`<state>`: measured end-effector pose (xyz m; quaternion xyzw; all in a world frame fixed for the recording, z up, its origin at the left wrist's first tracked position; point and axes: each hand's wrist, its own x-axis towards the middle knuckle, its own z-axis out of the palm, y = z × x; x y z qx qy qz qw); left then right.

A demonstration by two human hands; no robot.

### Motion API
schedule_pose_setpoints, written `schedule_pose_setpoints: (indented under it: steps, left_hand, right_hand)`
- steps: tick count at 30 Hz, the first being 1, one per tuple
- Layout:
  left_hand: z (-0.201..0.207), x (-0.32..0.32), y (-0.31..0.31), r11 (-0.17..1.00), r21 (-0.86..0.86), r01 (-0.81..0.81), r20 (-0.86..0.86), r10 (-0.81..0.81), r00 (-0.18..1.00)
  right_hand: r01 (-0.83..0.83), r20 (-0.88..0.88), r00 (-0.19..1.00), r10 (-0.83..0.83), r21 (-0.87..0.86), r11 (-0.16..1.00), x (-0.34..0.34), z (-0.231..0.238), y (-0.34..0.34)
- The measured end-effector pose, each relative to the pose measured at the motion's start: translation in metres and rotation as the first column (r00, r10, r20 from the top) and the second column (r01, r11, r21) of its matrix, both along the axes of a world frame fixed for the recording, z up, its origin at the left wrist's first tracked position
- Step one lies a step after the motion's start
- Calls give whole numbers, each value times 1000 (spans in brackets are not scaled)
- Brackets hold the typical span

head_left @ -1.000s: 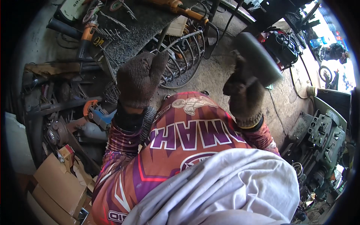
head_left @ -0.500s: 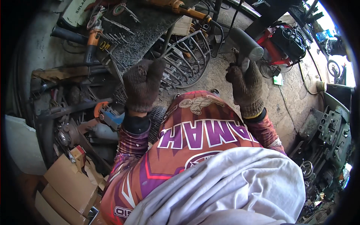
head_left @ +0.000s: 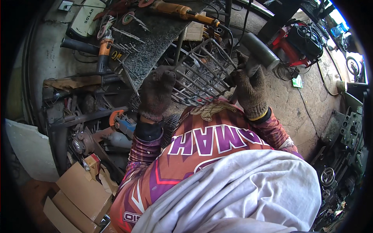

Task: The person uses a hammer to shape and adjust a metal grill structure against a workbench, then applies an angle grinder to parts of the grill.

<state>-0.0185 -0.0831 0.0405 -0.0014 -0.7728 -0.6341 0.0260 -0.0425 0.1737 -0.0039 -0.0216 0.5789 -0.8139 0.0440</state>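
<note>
Your two gloved hands work at a curved metal grille beside the cluttered table.

At the far left, cardboard boxes (head_left: 74, 194) lie on the floor, and above them an orange-handled tool (head_left: 104, 54) rests near the edge of the dark table (head_left: 155, 35). Your left hand (head_left: 156, 93), in a worn knit glove, is closed on the near left edge of the metal grille (head_left: 202, 75), fingers curled around its bars. The grille sits between your hands, tilted, just under the table's front edge. An orange angle grinder (head_left: 182, 11) lies on the table above it. Your right hand (head_left: 250, 93) is wrapped tight around the handle of a grey mallet (head_left: 261, 52), whose head points up and right, just beside the grille's right edge. A red machine (head_left: 299, 42) stands on the concrete floor (head_left: 295, 101) further right.
</note>
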Motion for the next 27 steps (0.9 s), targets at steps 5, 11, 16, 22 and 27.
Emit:
schedule_pose_setpoints:
  steps: [5,11,16,22,27]
  left_hand:
    - [32,-25,23,981,92,172,65,-178,982]
    - [44,-36,30,974,111,196,286,-220,933]
    - [25,-39,29,974,7,226,74,-226,971]
    - [30,-46,37,993,-24,120,111,-116,987]
    - [30,-41,32,981,192,-31,150,2,989]
  right_hand:
    - [6,-88,996,9,168,986,3,-5,6]
    - [-4,-168,985,40,211,978,4,-13,7]
    - [-27,-161,986,36,58,998,1,-12,4]
    - [-3,-204,978,39,173,985,-6,-14,12]
    - [-5,-72,997,8,47,999,-11,-14,19]
